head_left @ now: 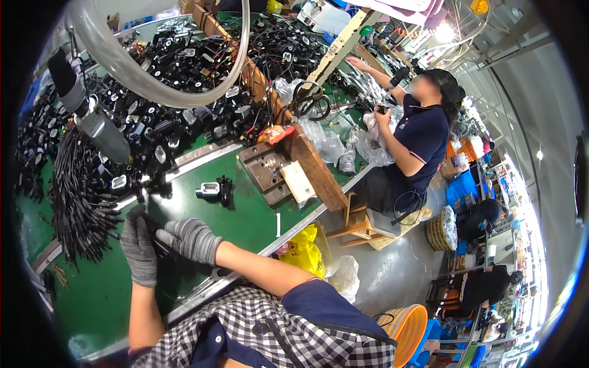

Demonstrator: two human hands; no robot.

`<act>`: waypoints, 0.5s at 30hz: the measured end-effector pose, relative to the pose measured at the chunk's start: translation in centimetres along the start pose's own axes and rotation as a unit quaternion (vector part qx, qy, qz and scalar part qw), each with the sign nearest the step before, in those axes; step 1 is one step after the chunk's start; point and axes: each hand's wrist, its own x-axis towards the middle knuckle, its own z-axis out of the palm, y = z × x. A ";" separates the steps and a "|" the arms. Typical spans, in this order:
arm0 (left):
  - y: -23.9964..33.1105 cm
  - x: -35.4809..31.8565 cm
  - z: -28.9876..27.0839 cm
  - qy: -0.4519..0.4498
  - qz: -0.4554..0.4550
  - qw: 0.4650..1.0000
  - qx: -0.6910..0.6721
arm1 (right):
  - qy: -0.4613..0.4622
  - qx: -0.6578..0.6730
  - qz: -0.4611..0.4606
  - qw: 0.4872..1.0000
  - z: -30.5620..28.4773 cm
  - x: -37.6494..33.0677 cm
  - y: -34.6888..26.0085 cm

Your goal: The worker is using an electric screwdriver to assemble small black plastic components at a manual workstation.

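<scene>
In the head view, my left hand point(141, 251), in a grey knitted glove, is closed against a dark part over the green table. My right hand point(195, 241), gloved alike, comes in from the right with its fingers together on the same black part point(163, 250). Its shape is mostly hidden between the gloves. Just beyond my hands lies a black housing point(211, 191) with a pale window. A bundle of black cables point(76, 196) spreads to the left of my left hand. Above it hangs a grey and black cylindrical tool point(101, 129).
A large heap of black housings point(184, 67) fills the far table point(251, 228). A brown metal block point(265, 173), a small pale box point(298, 183) and a wooden board point(316, 165) stand to the right. A clear hose point(159, 92) loops overhead. Another person point(423, 129) sits at the right.
</scene>
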 end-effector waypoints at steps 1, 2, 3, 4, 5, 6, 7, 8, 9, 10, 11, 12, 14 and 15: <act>0.0 -0.1 0.0 0.002 -0.001 1.000 0.001 | 0.006 -0.057 -0.022 0.998 0.2 0.0 0.0; 0.0 -0.1 0.0 0.006 0.022 0.999 0.027 | 0.003 -0.057 -0.024 0.998 0.4 -0.2 -0.5; -0.1 -0.1 0.0 0.010 0.044 0.998 0.053 | 0.000 0.127 0.057 0.990 0.6 -0.8 -1.4; -0.1 -0.1 -0.1 0.014 0.066 0.995 0.079 | -0.003 0.306 0.136 0.942 0.8 -1.4 -2.3; -0.3 -0.1 0.3 0.010 0.066 0.995 0.075 | 0.002 0.470 0.214 0.856 0.7 -1.9 -2.5; -0.4 0.1 0.6 0.009 0.066 0.996 0.056 | 0.007 0.468 0.217 0.857 0.6 -2.1 -2.2; -0.6 0.2 0.9 0.007 0.067 0.997 0.038 | -0.020 0.565 0.238 0.790 0.6 -2.1 -1.8; -0.5 0.2 0.6 0.011 0.067 0.997 0.025 | -0.052 0.656 0.251 0.710 1.0 -1.9 -2.0; -0.3 0.0 0.4 0.012 0.067 0.997 0.027 | -0.084 0.737 0.260 0.618 1.2 -1.8 -2.0; -0.4 0.1 0.3 0.021 0.060 0.998 -0.002 | -0.082 0.737 0.259 0.618 1.5 -1.5 -1.4; -0.4 0.0 0.2 0.031 0.053 0.998 -0.031 | -0.043 0.481 0.131 0.866 1.7 -1.2 -0.2; -0.6 0.0 0.2 0.042 0.044 0.996 -0.059 | 0.001 0.154 -0.013 0.988 1.2 -0.6 0.1; -0.6 0.1 0.4 0.048 0.037 0.996 -0.061 | 0.042 -0.193 -0.157 0.968 0.7 0.0 0.1; -0.6 0.1 0.5 0.054 0.031 0.996 -0.063 | 0.035 -0.158 -0.111 0.981 0.7 0.2 -0.2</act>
